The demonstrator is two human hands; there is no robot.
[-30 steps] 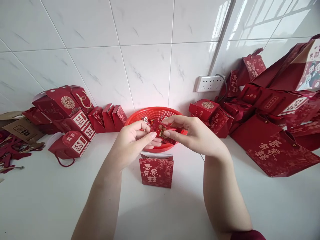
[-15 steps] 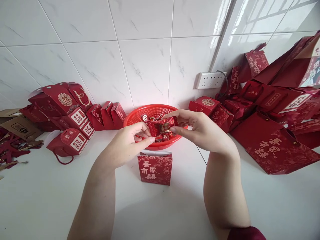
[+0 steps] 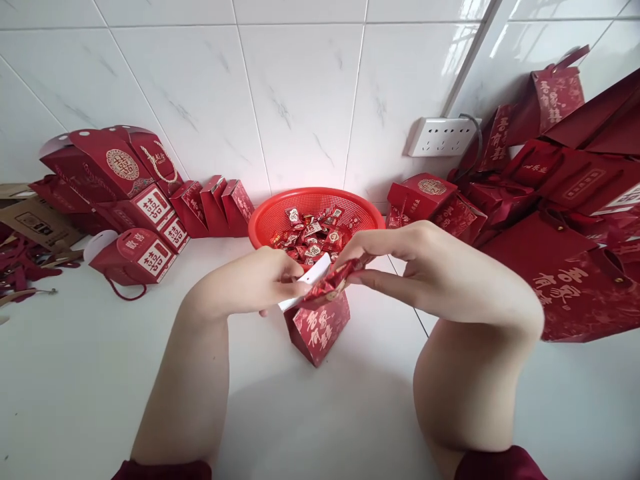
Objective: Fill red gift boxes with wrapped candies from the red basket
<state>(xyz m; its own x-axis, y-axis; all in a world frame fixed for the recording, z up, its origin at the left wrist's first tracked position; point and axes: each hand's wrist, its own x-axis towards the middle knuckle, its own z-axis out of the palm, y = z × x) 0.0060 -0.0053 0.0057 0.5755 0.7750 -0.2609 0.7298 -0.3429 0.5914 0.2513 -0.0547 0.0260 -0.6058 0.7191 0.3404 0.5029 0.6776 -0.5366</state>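
Note:
My right hand (image 3: 417, 273) pinches a shiny red wrapped candy packet (image 3: 331, 285) between thumb and fingers. It is above the top of a small red paper gift box (image 3: 324, 328) with pale characters on its front. My left hand (image 3: 255, 283) is closed on the box's raised top flap (image 3: 316, 272), whose white inside shows. The box stands on the table, turned at an angle. My hands and the packet partly hide its opening. Just behind is a red plastic basket (image 3: 260, 223) holding many small red wrapped candies (image 3: 313, 241).
Red gift boxes (image 3: 120, 180) are stacked at left, with small upright boxes (image 3: 215, 203) beside the basket. A large pile of red bags and boxes (image 3: 560, 233) fills the right side. A white power strip (image 3: 443, 137) is on the tiled wall.
The right hand has brought the packet from over the basket to the box. My left hand has left the packet and taken the box's flap. The box has turned, and the view has shifted.

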